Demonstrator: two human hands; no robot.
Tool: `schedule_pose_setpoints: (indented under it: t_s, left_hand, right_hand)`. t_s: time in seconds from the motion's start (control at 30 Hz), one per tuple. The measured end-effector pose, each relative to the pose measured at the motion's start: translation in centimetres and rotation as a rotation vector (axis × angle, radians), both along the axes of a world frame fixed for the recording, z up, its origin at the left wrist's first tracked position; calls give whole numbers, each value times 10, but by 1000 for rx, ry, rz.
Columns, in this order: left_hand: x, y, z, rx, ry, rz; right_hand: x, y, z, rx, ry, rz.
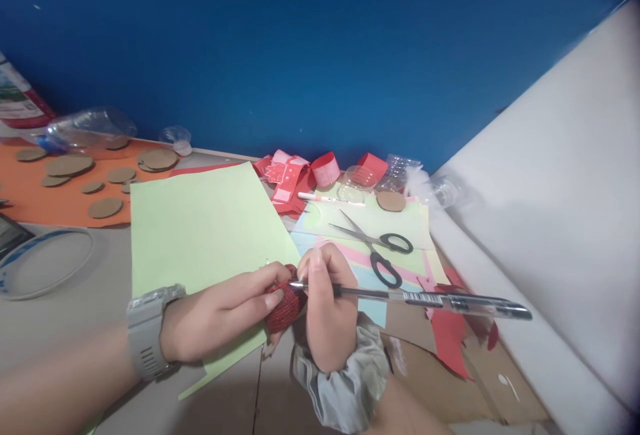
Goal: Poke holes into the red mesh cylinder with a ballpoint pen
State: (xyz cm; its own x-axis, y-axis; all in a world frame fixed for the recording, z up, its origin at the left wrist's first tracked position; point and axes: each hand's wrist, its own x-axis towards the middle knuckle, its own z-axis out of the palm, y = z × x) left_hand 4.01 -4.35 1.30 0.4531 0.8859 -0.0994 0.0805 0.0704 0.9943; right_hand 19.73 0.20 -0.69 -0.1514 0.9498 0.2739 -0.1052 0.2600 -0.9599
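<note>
A small dark red woven piece (pixel 286 307) is held in my left hand (pixel 220 315), its fingers pressed on it over the lower edge of a light green paper sheet (pixel 200 228). My right hand (pixel 327 308) is closed, thumb and fingers together, beside the red piece. A black pen (pixel 425 298) with a clear cap on its rear end lies across my right hand, its tip at the red piece between both hands. Black-handled scissors (pixel 380 245) lie open on coloured papers just beyond my right hand.
Cardboard discs (pixel 70 165) lie on orange paper (pixel 30 201) at the left, near a clear bottle (pixel 93 129) and a round hoop (pixel 90 255). Red paper rings (pixel 326 169), a white marker (pixel 330 199) and plastic pieces stand along the blue wall. Red scraps (pixel 453 341) and cardboard (pixel 440 381) are at the right.
</note>
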Motion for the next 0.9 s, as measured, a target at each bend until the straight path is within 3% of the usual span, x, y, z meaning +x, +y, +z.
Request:
schedule_pose_setpoints:
  t_s: [0.9]
  left_hand:
    - [1, 0, 1, -9, 0, 1]
  right_hand:
    - [0, 1, 1, 7, 25, 22]
